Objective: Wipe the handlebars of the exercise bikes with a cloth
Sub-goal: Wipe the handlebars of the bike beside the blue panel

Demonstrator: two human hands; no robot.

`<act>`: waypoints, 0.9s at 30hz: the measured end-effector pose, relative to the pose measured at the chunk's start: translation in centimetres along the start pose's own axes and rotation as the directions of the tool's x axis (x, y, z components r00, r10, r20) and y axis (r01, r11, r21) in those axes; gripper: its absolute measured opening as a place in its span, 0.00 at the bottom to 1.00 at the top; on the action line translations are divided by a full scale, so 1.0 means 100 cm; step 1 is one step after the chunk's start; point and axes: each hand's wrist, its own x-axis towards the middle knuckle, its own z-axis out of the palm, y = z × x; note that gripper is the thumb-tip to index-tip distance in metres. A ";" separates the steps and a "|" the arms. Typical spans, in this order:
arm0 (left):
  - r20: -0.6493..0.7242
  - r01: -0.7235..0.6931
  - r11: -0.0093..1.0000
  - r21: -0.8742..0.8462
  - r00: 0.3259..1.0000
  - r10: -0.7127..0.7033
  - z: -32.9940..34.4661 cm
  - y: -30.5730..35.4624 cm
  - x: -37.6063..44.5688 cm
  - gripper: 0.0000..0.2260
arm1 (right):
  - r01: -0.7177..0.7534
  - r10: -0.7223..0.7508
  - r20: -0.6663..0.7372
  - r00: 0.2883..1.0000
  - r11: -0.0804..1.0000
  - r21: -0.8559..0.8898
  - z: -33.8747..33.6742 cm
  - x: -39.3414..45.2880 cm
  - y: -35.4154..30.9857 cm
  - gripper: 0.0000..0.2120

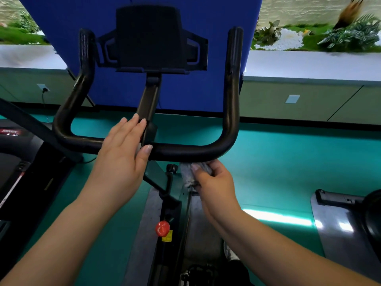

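Observation:
The exercise bike's black U-shaped handlebar [185,150] fills the middle of the view, with two upright grips and a black tablet holder [148,38] on a stem between them. My left hand [123,153] lies flat on the centre of the crossbar, fingers together and stretched out, thumb over the bar. My right hand [214,182] is just under the right half of the crossbar, pinching a small grey cloth [188,173] that hangs bunched below the bar.
A red knob [162,228] sits on the bike frame below. A treadmill [18,162] stands at the left and another bike's base [350,205] at the right. A blue panel [208,79] stands behind the bike, on teal flooring [288,162].

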 end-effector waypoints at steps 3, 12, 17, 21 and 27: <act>-0.006 -0.006 1.000 -0.009 1.000 0.006 0.002 -0.001 -0.001 0.26 | 0.042 -0.042 -0.029 0.999 0.999 0.006 -0.015 0.000 -0.005 0.12; 0.018 -0.038 0.999 -0.036 0.999 0.038 0.001 -0.008 -0.002 0.24 | -0.051 0.052 0.041 0.998 0.999 -0.009 0.054 -0.001 0.026 0.08; 0.010 -0.032 0.999 -0.044 0.999 0.032 0.002 -0.006 -0.002 0.25 | 0.004 -0.003 -0.009 1.000 0.999 0.046 0.025 0.001 0.016 0.08; 0.002 -0.021 0.999 -0.035 1.000 0.021 0.003 -0.005 -0.001 0.25 | -0.030 0.029 0.034 0.999 0.999 0.016 0.046 0.003 0.021 0.09; 0.013 -0.014 0.999 -0.036 1.000 0.015 0.002 -0.005 -0.002 0.23 | -0.029 0.028 0.042 0.999 0.999 0.024 0.044 0.002 0.019 0.07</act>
